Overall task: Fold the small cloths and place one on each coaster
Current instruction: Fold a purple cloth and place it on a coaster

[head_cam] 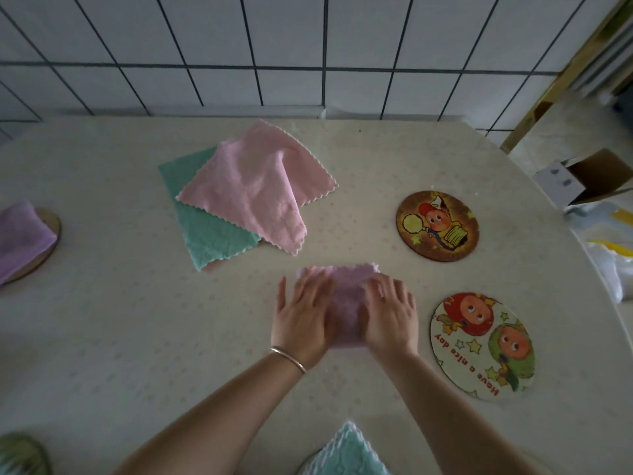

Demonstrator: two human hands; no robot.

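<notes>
A small folded lilac cloth (343, 303) lies on the table in front of me. My left hand (301, 317) and my right hand (390, 315) press flat on it, fingers straight, one on each side. Behind it a pink cloth (253, 186) lies loosely over a teal cloth (212, 238). Two bare round coasters sit to the right: a dark cartoon one (437, 226) and a pale one (483, 346) with "Have a nice day". At the far left a folded purple cloth (20, 238) rests on a wooden coaster (51, 228). A folded teal cloth (346, 454) sits at the bottom edge.
The pale table (120, 337) meets a white tiled wall (308, 46) at the back. A cardboard box (596, 176) and plastic bags (606, 248) stand past the right edge. A green round object (20, 454) shows at the bottom left corner.
</notes>
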